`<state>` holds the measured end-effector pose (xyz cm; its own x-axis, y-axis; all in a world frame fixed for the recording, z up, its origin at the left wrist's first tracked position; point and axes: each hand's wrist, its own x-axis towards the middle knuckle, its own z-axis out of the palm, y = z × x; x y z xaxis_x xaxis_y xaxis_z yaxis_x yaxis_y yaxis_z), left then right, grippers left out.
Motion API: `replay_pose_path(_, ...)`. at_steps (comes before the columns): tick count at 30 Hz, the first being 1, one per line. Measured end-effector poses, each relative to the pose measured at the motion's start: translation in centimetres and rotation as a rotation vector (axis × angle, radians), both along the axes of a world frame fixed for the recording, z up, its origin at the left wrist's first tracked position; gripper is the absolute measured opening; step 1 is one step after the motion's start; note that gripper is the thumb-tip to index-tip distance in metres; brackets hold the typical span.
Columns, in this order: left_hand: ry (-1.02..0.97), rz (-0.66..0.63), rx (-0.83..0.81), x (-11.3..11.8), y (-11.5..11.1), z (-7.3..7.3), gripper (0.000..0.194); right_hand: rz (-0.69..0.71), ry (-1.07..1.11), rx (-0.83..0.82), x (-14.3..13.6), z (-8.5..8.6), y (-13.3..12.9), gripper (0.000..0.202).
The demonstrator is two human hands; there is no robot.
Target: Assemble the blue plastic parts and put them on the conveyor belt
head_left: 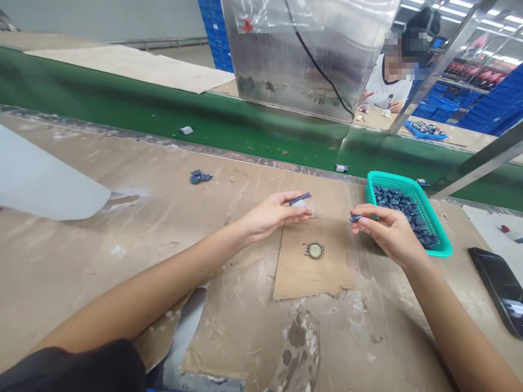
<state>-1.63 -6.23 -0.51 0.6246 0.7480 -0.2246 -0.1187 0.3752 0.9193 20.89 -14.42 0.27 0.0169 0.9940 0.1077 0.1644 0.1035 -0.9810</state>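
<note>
Between the thumb and fingers of my left hand (272, 216) is a small dark blue and white piece (300, 200), held above the table. My right hand (386, 228) pinches a small dark blue piece (355, 218), its kind too small to make out. A torn cardboard sheet (314, 280) lies between and below my hands. On it rests a round bronze-coloured pendant setting (315, 250) with a beaded edge and pale centre. Beside my right hand stands a turquoise plastic basket (443, 247), filled with many small dark blue pieces (398, 204).
A green conveyor belt (253, 139) runs behind the table, carrying a few small blue-white pieces (187, 130). A dark lump (200, 176) lies left. A black phone (496, 291) is at right. Beyond the metal box (302, 65) sits another person (390, 81).
</note>
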Motion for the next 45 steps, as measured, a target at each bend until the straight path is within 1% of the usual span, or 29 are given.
replay_pose_path(3,0.074,0.012,0.125,0.2,-0.2,0.1,0.041,0.178,-0.296,0.099,-1.8,-0.3,-0.8,0.007)
replay_pose_path(5,0.099,0.033,0.215,0.4,-0.2,-0.1,0.042,0.246,-0.533,0.176,-3.0,-0.6,-1.2,0.007)
replay_pose_path(7,0.085,0.040,0.266,0.5,-0.1,-0.4,0.042,0.279,-0.723,0.266,-4.2,-1.3,-1.6,0.011)
replay_pose_path(10,0.060,0.017,0.321,0.5,-0.1,-0.8,0.038,0.313,-0.884,0.388,-5.2,-2.5,-1.8,0.018)
replay_pose_path(12,0.066,0.002,0.394,0.5,-0.3,-1.0,0.033,0.316,-0.911,0.416,-5.4,-2.9,-1.8,0.020)
replay_pose_path(14,0.103,0.006,0.508,0.5,-0.6,-1.1,0.030,0.271,-0.847,0.382,-5.1,-2.8,-1.8,0.015)
replay_pose_path(15,0.136,0.016,0.579,0.4,-0.8,-1.1,0.030,0.222,-0.767,0.351,-4.9,-2.5,-1.8,0.012)
replay_pose_path(16,0.177,0.025,0.655,0.4,-1.1,-1.0,0.030,0.160,-0.648,0.317,-4.6,-2.1,-1.7,0.009)
replay_pose_path(17,0.215,0.029,0.727,0.4,-1.3,-0.9,0.031,0.093,-0.500,0.283,-4.4,-1.8,-1.6,0.011)
replay_pose_path(19,0.262,0.022,0.834,0.3,-1.8,-0.7,0.031,-0.025,-0.183,0.224,-4.1,-1.1,-1.4,0.019)
replay_pose_path(21,0.277,0.012,0.908,0.4,-2.3,-0.5,0.029,-0.088,0.044,0.169,-4.0,-0.6,-1.2,0.027)
replay_pose_path(22,0.283,0.017,0.943,0.4,-2.5,-0.4,0.028,-0.099,0.103,0.143,-4.1,-0.5,-1.1,0.029)
replay_pose_path(25,0.318,0.045,1.044,0.5,-2.9,-0.3,0.028,-0.094,0.180,0.110,-4.6,-0.6,-1.1,0.033)
replay_pose_path(27,0.326,0.065,1.078,0.5,-3.0,-0.3,0.029,-0.100,0.195,0.123,-5.1,-0.7,-1.3,0.033)
replay_pose_path(31,0.323,0.109,1.125,0.5,-3.2,-0.2,0.027,-0.138,0.176,0.174,-6.2,-0.8,-1.6,0.031)
replay_pose_path(34,0.314,0.165,1.165,0.4,-3.2,-0.2,0.024,-0.151,0.159,0.182,-6.7,-0.6,-1.6,0.030)
replay_pose_path(37,0.259,0.280,1.259,0.2,-3.1,-0.2,0.025,-0.107,0.187,0.156,-6.7,-0.2,-1.2,0.028)
replay_pose_path(39,0.222,0.340,1.352,0.1,-3.1,-0.1,0.026,-0.031,0.249,0.100,-6.3,0.1,-0.9,0.026)
replay_pose_path(41,0.192,0.344,1.450,0.0,-3.3,0.3,0.026,0.120,0.346,-0.032,-6.0,0.4,-0.8,0.026)
replay_pose_path(43,0.156,0.335,1.528,0.0,-3.7,0.8,0.025,0.312,0.458,-0.183,-5.9,0.6,-1.0,0.036)
replay_pose_path(44,0.133,0.336,1.556,0.1,-4.0,1.1,0.024,0.387,0.511,-0.223,-5.9,0.7,-1.2,0.040)
replay_pose_path(45,0.112,0.343,1.580,0.2,-4.2,1.4,0.025,0.428,0.554,-0.225,-6.1,0.9,-1.4,0.043)
